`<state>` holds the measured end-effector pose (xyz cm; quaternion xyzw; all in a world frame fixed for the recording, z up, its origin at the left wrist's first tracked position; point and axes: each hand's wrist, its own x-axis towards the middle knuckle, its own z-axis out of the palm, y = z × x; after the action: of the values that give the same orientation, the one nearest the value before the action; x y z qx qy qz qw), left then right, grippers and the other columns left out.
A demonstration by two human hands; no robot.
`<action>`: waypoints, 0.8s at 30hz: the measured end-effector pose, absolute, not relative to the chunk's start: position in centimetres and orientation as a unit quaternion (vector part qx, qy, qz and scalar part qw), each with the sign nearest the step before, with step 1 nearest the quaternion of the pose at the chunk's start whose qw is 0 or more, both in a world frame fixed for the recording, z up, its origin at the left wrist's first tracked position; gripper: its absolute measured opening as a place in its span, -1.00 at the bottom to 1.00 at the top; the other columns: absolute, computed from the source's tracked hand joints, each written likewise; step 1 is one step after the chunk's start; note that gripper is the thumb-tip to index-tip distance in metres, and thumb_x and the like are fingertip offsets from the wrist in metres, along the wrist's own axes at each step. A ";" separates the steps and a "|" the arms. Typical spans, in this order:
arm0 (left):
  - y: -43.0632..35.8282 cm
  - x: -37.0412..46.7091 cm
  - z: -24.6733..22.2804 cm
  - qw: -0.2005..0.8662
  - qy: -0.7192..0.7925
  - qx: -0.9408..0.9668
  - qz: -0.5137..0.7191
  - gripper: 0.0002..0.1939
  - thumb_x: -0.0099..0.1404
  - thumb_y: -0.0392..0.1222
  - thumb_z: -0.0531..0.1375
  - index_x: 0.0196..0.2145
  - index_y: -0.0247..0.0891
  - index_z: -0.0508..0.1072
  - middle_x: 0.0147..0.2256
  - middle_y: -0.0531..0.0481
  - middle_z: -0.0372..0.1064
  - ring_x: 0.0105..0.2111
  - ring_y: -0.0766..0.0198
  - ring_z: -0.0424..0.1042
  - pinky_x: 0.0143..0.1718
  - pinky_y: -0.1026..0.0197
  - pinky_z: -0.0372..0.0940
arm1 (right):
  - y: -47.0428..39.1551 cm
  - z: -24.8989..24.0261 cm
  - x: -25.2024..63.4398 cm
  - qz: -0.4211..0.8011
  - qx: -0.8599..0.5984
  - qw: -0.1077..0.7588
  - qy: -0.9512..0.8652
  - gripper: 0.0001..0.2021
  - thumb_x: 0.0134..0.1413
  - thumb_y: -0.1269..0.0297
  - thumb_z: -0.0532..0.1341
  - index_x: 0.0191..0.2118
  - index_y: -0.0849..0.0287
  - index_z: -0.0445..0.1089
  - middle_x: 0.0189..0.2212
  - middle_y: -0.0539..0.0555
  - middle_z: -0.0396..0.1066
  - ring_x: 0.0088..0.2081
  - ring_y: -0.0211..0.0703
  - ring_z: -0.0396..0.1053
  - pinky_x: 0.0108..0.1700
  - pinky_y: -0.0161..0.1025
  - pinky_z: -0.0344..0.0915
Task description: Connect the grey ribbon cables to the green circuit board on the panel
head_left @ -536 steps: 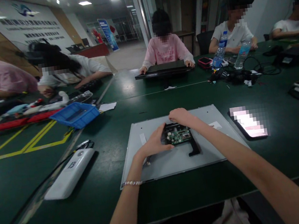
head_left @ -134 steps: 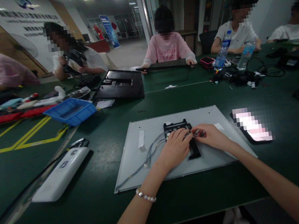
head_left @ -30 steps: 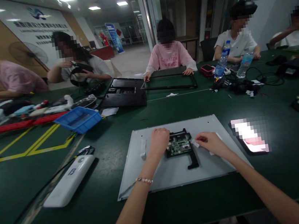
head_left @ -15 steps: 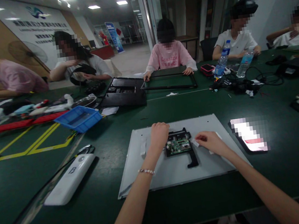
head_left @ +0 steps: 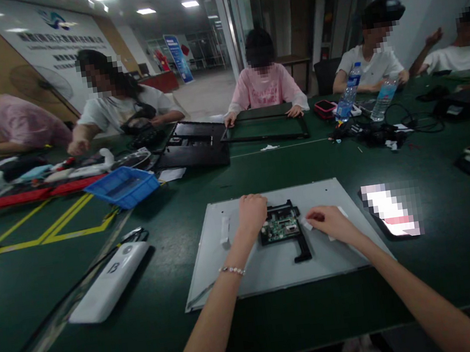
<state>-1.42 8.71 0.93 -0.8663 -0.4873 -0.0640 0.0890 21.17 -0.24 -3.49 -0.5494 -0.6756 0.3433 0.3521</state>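
Note:
A pale flat panel [head_left: 248, 275] lies on the green table in front of me. On its middle sits a black bracket [head_left: 302, 249] with a green circuit board [head_left: 280, 229]. My left hand [head_left: 254, 214] rests at the bracket's upper left corner. Its fingers curl down and their tips are hidden behind the hand. Just right of the board, my right hand [head_left: 332, 224] pinches a small white strip of tape [head_left: 308, 225]. Another white strip [head_left: 225, 232] is on the panel's left side.
A lit phone [head_left: 389, 210] lies right of the panel, a white power bank [head_left: 110, 282] with cables to the left. Beyond are a blue tray [head_left: 126, 187], a black casing [head_left: 194, 144] and water bottles [head_left: 349, 94]. Across the table, a person holds a black frame [head_left: 264, 137].
Both my hands stay almost where they were. Across the table at the left, a person has lowered an arm toward the tabletop; at the far right, another person has raised a hand.

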 end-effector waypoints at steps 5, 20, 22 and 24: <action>8.5 -1.4 1.2 0.090 -0.486 -0.866 -0.070 -0.79 0.25 -0.38 0.06 -0.40 -0.30 0.50 -0.33 -0.15 0.46 -0.22 0.13 0.38 -0.12 0.12 0.12 | -0.2 -3.7 21.3 0.340 -0.545 0.355 -0.679 -0.88 0.01 0.33 0.17 -0.33 0.15 0.46 -0.39 0.04 0.48 -0.35 -0.15 0.42 -0.25 -0.22 0.32; 7.7 -1.6 1.3 0.087 -0.481 -0.868 -0.090 -0.78 0.24 -0.40 0.06 -0.39 -0.29 0.50 -0.32 -0.14 0.46 -0.21 0.12 0.38 -0.08 0.08 0.11 | -0.4 -3.4 21.3 0.339 -0.543 0.344 -0.687 -0.87 0.03 0.33 0.17 -0.32 0.16 0.46 -0.37 0.05 0.48 -0.33 -0.14 0.42 -0.25 -0.21 0.33; 7.7 -1.7 1.2 0.086 -0.481 -0.868 -0.090 -0.77 0.24 -0.40 0.05 -0.39 -0.29 0.50 -0.33 -0.14 0.46 -0.21 0.12 0.38 -0.09 0.08 0.11 | -0.4 -3.3 21.3 0.337 -0.544 0.341 -0.689 -0.87 0.02 0.32 0.17 -0.32 0.16 0.46 -0.37 0.05 0.48 -0.34 -0.14 0.42 -0.25 -0.21 0.33; 7.8 -1.7 1.1 0.086 -0.481 -0.868 -0.090 -0.77 0.24 -0.40 0.05 -0.39 -0.29 0.50 -0.33 -0.15 0.46 -0.21 0.11 0.38 -0.10 0.08 0.11 | -0.4 -3.2 21.2 0.335 -0.548 0.336 -0.689 -0.87 0.02 0.32 0.17 -0.33 0.15 0.46 -0.37 0.05 0.48 -0.34 -0.14 0.42 -0.25 -0.21 0.32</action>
<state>-1.68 7.76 1.13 -0.8678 -0.4811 -0.0900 0.0857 21.23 -0.40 -3.23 -0.5476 -0.6889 0.3353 0.3364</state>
